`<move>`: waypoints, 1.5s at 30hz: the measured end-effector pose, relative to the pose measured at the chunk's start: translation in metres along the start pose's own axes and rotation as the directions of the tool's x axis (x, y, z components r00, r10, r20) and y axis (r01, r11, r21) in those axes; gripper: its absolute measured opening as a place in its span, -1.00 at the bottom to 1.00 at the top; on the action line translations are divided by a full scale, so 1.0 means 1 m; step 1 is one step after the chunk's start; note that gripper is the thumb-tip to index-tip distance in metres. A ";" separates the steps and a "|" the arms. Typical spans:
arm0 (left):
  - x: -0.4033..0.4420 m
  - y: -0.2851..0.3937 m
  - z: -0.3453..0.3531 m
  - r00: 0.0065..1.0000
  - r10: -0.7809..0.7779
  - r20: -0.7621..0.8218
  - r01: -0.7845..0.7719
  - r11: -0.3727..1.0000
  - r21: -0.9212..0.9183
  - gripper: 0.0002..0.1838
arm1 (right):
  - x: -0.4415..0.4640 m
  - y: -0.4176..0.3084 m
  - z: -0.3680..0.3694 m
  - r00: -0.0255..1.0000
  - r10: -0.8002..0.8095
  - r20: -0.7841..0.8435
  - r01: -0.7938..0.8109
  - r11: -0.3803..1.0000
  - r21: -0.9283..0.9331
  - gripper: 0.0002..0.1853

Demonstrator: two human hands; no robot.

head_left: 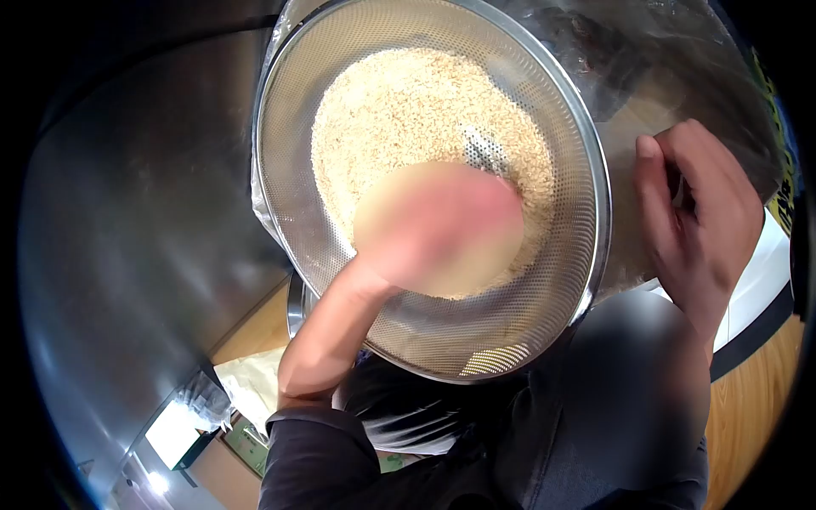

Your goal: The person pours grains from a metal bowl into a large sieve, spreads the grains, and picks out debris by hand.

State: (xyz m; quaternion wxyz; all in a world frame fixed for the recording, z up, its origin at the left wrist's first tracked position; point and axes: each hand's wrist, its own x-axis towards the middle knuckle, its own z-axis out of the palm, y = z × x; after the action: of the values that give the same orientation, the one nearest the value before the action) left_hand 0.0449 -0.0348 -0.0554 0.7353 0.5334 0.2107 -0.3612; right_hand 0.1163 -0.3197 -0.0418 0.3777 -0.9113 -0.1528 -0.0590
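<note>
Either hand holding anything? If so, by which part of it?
Left hand at the grain in the metal sieve: too blurred to tell. Right hand curled beside the metal sieve: nothing visibly held, grip partly hidden.

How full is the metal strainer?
Partly full: pale grains cover much of the bottom of the metal strainer, with bare mesh showing around them and near the left hand. Depth unclear.

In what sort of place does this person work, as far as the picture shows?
Probably a home or a small food-preparation area; I cannot tell which. The metal strainer holding pale grains suggests food work, and the wood-look surface looks homely.
</note>
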 end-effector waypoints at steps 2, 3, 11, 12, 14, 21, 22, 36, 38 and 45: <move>-0.018 -0.006 0.004 0.993 -0.122 -0.009 0.122 0.991 0.058 -0.56 | 0.000 -0.001 0.001 1.000 0.005 0.007 -0.005 1.000 0.009 -0.81; -0.025 -0.001 0.012 0.981 -0.181 0.064 0.174 0.979 0.102 -0.59 | 0.000 -0.002 0.001 0.999 0.040 0.020 -0.040 0.999 0.000 -0.80; -0.057 0.007 0.025 0.932 -0.350 0.088 0.277 0.851 0.447 -0.69 | -0.001 -0.002 0.002 0.997 0.072 0.032 -0.072 0.997 -0.009 -0.78; -0.060 0.006 0.027 0.932 -0.352 0.088 0.280 0.851 0.444 -0.69 | -0.002 -0.003 0.001 0.997 0.072 0.030 -0.071 0.997 -0.008 -0.78; -0.063 0.006 0.031 0.954 -0.300 0.009 0.254 0.824 0.507 -0.72 | -0.002 -0.002 -0.002 0.997 0.071 0.030 -0.071 0.997 -0.006 -0.78; -0.059 0.024 0.043 0.988 -0.153 -0.031 0.119 0.611 0.783 -0.80 | -0.002 0.002 0.002 0.999 0.021 0.028 -0.020 0.999 -0.028 -0.80; -0.058 0.024 0.045 0.997 -0.065 -0.036 0.067 0.568 0.820 -0.82 | -0.002 0.003 0.003 1.000 0.008 0.024 -0.008 0.999 -0.034 -0.80; -0.012 0.003 0.061 0.700 0.693 0.171 -0.337 0.110 0.935 -0.82 | -0.002 0.006 0.001 0.999 -0.018 0.034 0.019 0.999 -0.026 -0.83; -0.013 0.004 0.060 0.725 0.668 0.170 -0.319 0.107 0.942 -0.82 | -0.003 0.007 0.002 0.997 0.050 0.057 -0.049 0.999 -0.020 -0.83; -0.015 0.006 0.060 0.855 0.498 0.146 -0.184 0.027 0.983 -0.79 | -0.004 0.008 0.001 0.998 0.029 0.053 -0.026 0.999 -0.044 -0.84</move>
State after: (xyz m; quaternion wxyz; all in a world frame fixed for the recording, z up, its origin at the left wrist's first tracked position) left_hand 0.0353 -0.0852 -0.0206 0.2321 0.9522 -0.1281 -0.1516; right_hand 0.1155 -0.3249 -0.0487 0.3547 -0.9225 -0.1490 -0.0327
